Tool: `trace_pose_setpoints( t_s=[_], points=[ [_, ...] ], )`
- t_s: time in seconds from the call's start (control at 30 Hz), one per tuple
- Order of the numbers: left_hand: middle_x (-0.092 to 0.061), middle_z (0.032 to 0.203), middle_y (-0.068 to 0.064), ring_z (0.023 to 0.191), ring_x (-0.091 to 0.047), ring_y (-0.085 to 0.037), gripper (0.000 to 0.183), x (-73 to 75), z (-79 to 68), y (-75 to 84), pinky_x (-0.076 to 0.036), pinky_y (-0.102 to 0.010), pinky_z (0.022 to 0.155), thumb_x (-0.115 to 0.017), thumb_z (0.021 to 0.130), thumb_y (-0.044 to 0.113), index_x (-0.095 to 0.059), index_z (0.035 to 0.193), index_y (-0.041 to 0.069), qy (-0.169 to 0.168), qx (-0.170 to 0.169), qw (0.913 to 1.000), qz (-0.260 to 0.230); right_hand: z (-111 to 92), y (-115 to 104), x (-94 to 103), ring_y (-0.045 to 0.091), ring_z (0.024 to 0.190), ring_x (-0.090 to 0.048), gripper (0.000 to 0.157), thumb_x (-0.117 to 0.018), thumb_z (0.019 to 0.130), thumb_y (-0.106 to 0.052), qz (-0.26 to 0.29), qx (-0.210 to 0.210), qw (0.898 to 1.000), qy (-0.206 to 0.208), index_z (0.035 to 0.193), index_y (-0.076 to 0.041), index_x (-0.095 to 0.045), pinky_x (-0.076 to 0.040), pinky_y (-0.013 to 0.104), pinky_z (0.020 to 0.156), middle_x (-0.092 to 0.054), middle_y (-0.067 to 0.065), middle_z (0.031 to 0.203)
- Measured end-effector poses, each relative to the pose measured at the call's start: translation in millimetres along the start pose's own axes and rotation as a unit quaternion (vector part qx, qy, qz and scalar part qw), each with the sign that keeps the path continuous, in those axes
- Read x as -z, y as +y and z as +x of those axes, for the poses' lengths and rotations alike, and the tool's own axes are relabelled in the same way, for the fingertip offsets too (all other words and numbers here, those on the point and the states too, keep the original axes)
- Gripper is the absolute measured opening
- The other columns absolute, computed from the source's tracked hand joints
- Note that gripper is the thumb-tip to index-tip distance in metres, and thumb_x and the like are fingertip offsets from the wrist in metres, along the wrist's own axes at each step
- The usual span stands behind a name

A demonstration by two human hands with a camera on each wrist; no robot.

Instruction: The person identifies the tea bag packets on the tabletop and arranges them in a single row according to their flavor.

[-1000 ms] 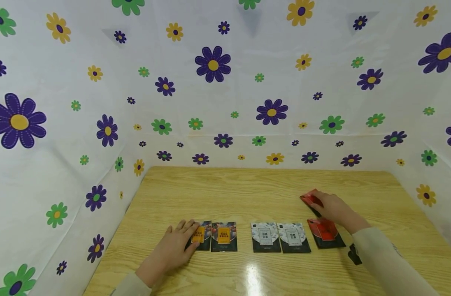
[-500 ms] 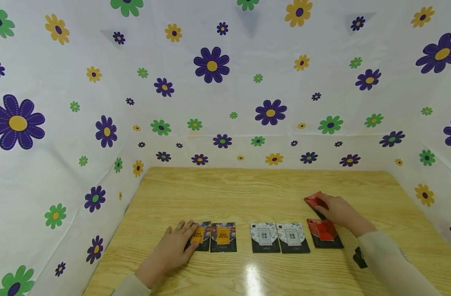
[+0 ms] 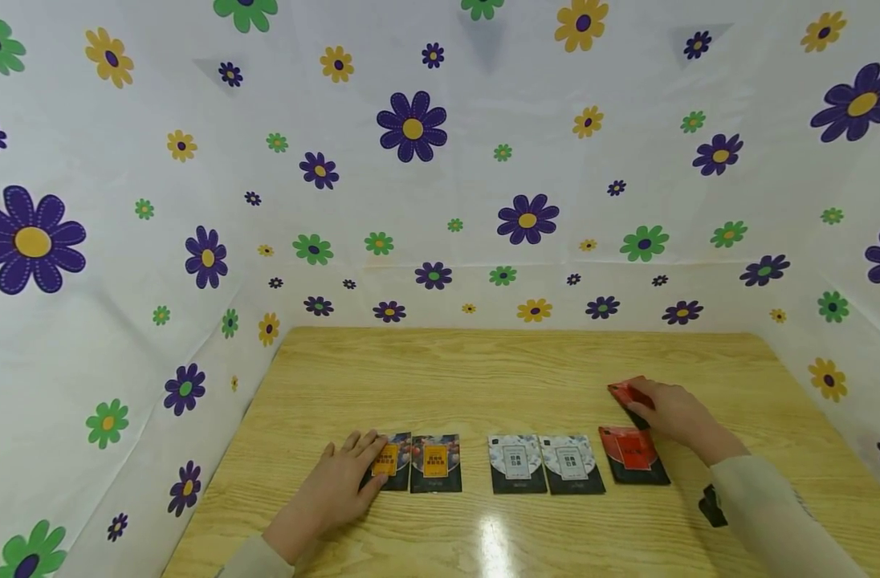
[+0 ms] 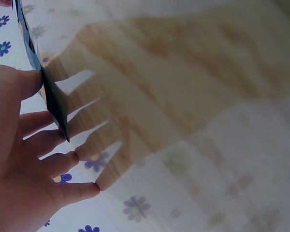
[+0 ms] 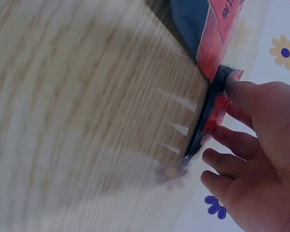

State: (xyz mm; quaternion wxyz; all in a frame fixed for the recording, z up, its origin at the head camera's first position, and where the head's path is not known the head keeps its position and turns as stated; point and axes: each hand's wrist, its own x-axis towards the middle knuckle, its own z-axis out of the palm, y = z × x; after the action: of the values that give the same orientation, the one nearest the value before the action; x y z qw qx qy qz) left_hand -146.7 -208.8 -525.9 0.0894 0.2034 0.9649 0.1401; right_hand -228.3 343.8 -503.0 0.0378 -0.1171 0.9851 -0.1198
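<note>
My right hand (image 3: 674,413) pinches a red-and-black packet (image 3: 623,393) behind another red packet (image 3: 633,455) that lies flat. In the right wrist view the held packet (image 5: 215,116) is tilted, its dark lower edge close to the table, with the thumb on its near corner. My left hand (image 3: 346,474) lies with spread fingers over the left part of a dark packet with an orange label (image 3: 388,459). A matching orange-labelled packet (image 3: 436,463) sits beside it. In the left wrist view, the thumb and fingers (image 4: 43,140) touch the packet's dark edge (image 4: 55,104).
Two white-and-black packets (image 3: 517,464) lie side by side in the middle of the row. A small black thing (image 3: 712,506) is partly hidden by the right sleeve. Flower-patterned white cloth (image 3: 411,201) walls the wooden table (image 3: 447,369) at the back and sides.
My right hand has moved to the right with the red packet, which now sits nearer above the flat red one's right part. The left hand has stayed in place.
</note>
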Motion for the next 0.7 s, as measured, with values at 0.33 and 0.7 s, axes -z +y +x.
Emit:
trace_pose_setpoints(
  t_s=[0.33,0.7],
  points=[
    [-0.043,0.166,-0.016,0.152,-0.041,-0.047,0.062,0.0,0.0,0.9,-0.035,-0.079,0.113,-0.057,0.109,0.042,-0.044,0.162,0.013,0.001,0.001,1.0000,0.001,-7,8,1.7,0.041,0.096,-0.069,0.050,-0.070,0.101,-0.020,0.014,-0.014,1.000,0.002,0.135,0.015,-0.057,-0.058,0.062,0.089,-0.068,0.036,0.119],
    [-0.043,0.166,-0.017,0.152,-0.040,-0.048,0.061,-2.1,0.7,0.0,-0.035,-0.079,0.113,-0.055,0.110,0.042,-0.044,0.162,0.013,0.004,0.000,1.0000,-0.002,-22,17,5.1,0.050,0.102,-0.068,0.050,-0.072,0.099,-0.020,0.004,-0.015,1.000,0.010,0.128,0.020,-0.059,-0.057,0.064,0.091,-0.066,0.040,0.120]
  ],
)
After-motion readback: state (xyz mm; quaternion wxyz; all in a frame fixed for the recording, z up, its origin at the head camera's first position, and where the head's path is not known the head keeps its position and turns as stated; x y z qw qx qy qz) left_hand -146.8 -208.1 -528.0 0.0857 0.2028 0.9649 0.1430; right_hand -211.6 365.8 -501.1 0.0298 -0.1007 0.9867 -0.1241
